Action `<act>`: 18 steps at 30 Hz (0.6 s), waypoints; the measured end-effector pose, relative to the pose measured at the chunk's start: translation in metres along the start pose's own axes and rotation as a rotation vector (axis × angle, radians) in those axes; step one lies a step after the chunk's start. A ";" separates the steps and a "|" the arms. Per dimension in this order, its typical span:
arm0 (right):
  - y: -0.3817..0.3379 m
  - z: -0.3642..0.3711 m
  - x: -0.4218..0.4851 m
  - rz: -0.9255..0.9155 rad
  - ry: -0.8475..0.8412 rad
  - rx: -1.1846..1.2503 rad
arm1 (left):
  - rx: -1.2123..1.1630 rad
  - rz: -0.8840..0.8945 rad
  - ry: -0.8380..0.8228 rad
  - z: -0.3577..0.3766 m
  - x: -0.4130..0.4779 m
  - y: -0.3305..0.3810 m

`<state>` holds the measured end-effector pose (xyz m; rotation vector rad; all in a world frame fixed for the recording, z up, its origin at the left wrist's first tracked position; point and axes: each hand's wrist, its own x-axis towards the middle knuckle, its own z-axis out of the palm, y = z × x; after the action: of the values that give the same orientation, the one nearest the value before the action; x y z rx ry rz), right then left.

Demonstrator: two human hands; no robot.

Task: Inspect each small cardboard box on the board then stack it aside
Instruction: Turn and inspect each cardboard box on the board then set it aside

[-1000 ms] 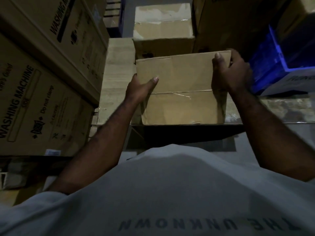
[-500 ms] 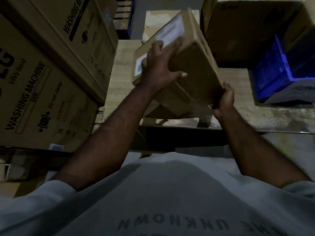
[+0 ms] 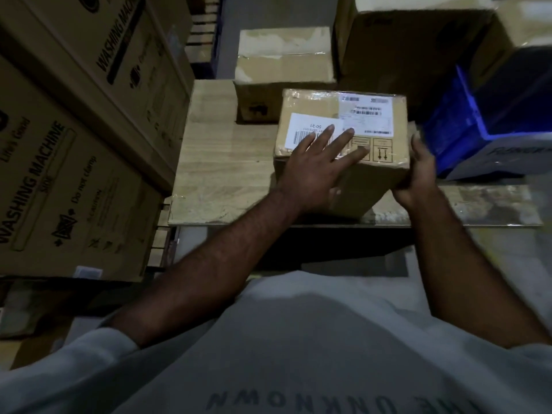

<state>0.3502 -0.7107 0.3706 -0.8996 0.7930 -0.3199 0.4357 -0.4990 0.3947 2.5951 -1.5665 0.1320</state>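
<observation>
Cardboard box [image 3: 316, 107], taped: left hand [image 3: 316, 167] flat atop, right hand [image 3: 418, 174] grips side.

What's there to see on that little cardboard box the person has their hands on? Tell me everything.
The small cardboard box is plain brown card, closed and roughly level, with shiny clear tape along its far top edge. Its top carries a white barcode label, a larger shipping label and printed handling symbols. The left hand lies flat on top, fingers spread; the right hand grips its right side. It is over the wooden board's near edge; whether it rests there is unclear.
</observation>
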 end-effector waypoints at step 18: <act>-0.012 0.002 -0.007 -0.252 -0.181 -0.397 | -0.823 -0.684 0.161 0.000 -0.023 -0.028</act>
<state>0.3479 -0.7132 0.3846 -1.3879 0.5838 -0.3001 0.4499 -0.4655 0.3899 2.1803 -0.4402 -0.2904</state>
